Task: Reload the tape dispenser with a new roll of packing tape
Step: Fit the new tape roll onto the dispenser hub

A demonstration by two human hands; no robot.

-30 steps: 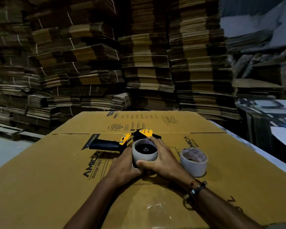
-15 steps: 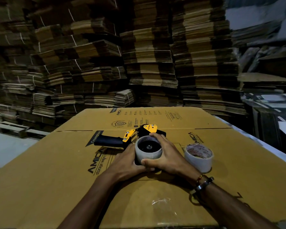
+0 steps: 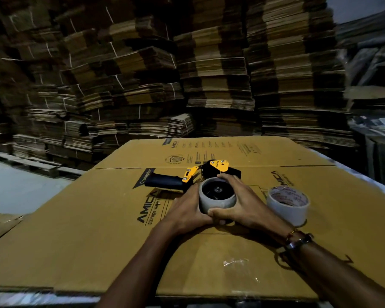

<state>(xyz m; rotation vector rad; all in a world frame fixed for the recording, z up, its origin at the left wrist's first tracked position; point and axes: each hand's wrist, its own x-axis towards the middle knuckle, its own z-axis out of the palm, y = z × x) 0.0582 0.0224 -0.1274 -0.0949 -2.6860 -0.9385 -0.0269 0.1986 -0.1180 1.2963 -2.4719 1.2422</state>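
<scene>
Tape dispenser, round roll, flat cardboard

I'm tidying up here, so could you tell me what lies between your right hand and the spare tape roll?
Only bare cardboard sheet, seen in the head view, separates the right hand from the spare tape roll.

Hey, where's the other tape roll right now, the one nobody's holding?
In the head view, the loose tape roll sits on the flattened cardboard box, just right of the right hand and untouched.

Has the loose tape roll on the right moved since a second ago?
No. The loose tape roll sits in the same spot beside the AMICA print on the cardboard.
</scene>
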